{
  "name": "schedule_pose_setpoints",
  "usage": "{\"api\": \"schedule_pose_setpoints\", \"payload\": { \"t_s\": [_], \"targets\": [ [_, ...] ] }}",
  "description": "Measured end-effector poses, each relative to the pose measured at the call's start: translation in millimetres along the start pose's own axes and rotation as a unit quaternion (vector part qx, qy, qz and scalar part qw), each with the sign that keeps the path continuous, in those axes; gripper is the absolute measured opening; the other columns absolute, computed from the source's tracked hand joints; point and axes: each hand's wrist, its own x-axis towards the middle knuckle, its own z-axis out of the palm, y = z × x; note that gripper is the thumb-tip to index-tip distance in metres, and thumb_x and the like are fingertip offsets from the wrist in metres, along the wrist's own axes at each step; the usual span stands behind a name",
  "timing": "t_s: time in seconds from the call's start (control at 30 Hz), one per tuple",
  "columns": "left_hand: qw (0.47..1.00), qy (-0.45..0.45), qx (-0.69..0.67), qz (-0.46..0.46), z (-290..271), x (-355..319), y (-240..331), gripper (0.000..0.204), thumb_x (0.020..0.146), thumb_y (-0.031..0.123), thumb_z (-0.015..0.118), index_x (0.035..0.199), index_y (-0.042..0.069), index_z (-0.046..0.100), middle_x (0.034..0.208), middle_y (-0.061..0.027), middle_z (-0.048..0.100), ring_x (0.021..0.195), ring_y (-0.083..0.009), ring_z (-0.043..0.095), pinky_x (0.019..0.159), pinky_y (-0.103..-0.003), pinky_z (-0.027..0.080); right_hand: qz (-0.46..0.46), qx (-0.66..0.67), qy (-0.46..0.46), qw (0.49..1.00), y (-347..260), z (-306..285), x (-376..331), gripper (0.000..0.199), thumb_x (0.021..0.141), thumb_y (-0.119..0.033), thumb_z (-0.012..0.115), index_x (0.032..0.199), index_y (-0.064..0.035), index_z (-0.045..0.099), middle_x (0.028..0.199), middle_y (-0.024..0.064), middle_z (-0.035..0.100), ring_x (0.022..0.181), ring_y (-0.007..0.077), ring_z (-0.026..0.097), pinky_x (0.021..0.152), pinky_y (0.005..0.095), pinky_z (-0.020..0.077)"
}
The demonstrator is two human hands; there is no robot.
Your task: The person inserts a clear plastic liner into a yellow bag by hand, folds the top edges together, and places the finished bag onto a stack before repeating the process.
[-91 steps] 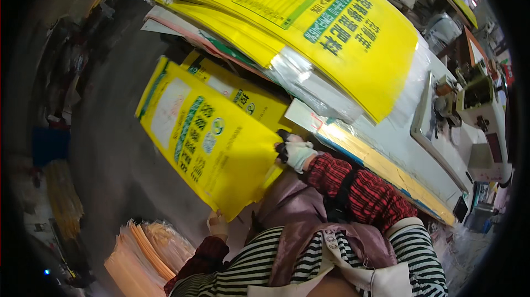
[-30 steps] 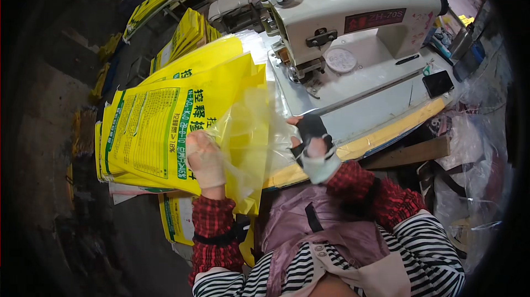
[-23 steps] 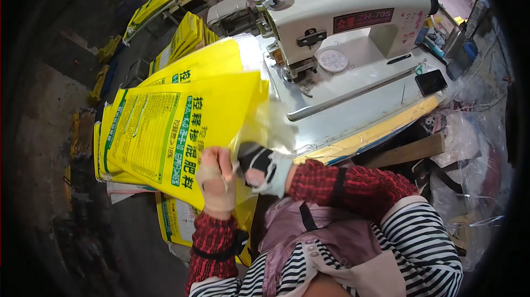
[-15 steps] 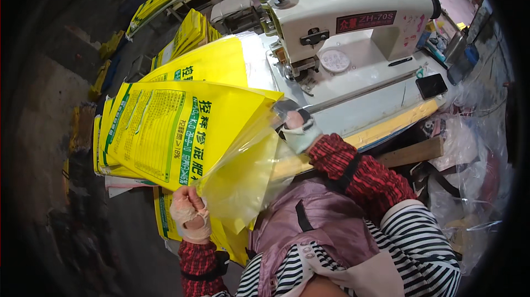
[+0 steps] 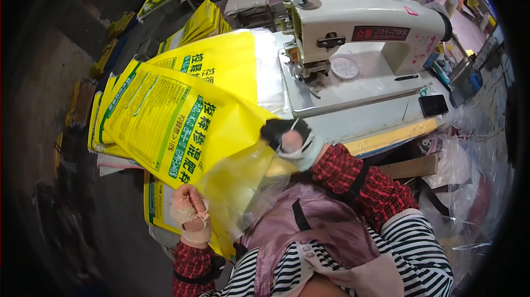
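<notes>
A yellow printed woven bag (image 5: 149,125) lies slantwise before me, with its open end toward my lap. From that end a clear plastic liner (image 5: 234,186) sticks out. My left hand (image 5: 190,211), in a pale fingerless wrap, is closed on the near left corner of the bag and liner. At the bag's right corner, my right hand (image 5: 291,139), in a black and white glove, is closed on the edge. More yellow bags (image 5: 237,65) are piled underneath. White sheeting (image 5: 270,81) shows along the pile's right side.
An industrial sewing machine (image 5: 359,26) stands on the table to the right. A phone (image 5: 433,105) and a black pen (image 5: 406,77) lie near it. A stool (image 5: 247,3) and further bag stacks (image 5: 199,26) are behind. Crumpled clear plastic (image 5: 458,148) hangs at the right.
The bag's open right corner has come lower and nearer to me with my right hand. The bag's printed face now slants more steeply. My left hand keeps its grip; the view has shifted slightly.
</notes>
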Motion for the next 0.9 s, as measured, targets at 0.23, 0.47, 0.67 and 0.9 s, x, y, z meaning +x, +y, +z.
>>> {"api": "schedule_pose_setpoints", "payload": {
  "t_s": [0.23,0.47,0.67,0.9],
  "targets": [
    [0.995,-0.092,0.024,0.032,-17,-43,20,0.019,0.082,0.004,0.064,0.100,0.003,0.057,0.066,-0.0030,0.052,0.049,-0.0140,0.050,0.049,-0.026,0.039,0.051,-0.142,0.232,0.961,23,-2,44,0.026,0.083,-0.008,0.065,0.108,-0.0048,0.063,0.095,0.0111,0.063,0.091,0.0270,0.061,0.077,0.0382,0.0496],
    [0.955,-0.136,0.201,0.169,-81,-27,29,0.024,0.081,0.005,0.070,0.103,0.004,0.059,0.064,-0.0070,0.053,0.053,-0.0199,0.054,0.049,-0.032,0.044,-0.029,-0.149,-0.063,0.986,-11,10,58,0.022,0.077,-0.020,0.061,0.093,-0.0087,0.072,0.098,0.0137,0.065,0.100,0.0311,0.061,0.084,0.0422,0.0514],
    [0.979,-0.195,-0.006,0.049,-26,-15,77,0.037,0.073,0.015,0.073,0.105,0.002,0.059,0.096,-0.0190,0.062,0.086,-0.0369,0.061,0.071,-0.046,0.050,-0.049,-0.121,-0.038,0.991,-66,29,46,0.019,0.078,-0.023,0.059,0.089,-0.0086,0.064,0.089,0.0132,0.063,0.087,0.0321,0.061,0.073,0.0444,0.0496],
    [0.873,-0.377,0.300,-0.079,-26,-50,-69,0.020,0.091,0.017,0.058,0.098,0.000,0.067,0.094,-0.0157,0.069,0.087,-0.0279,0.068,0.077,-0.041,0.055,0.015,-0.142,-0.168,0.975,-52,9,-8,0.014,0.078,-0.014,0.060,0.088,-0.0064,0.066,0.083,0.0131,0.063,0.082,0.0329,0.061,0.066,0.0443,0.0495]
  ]
}}
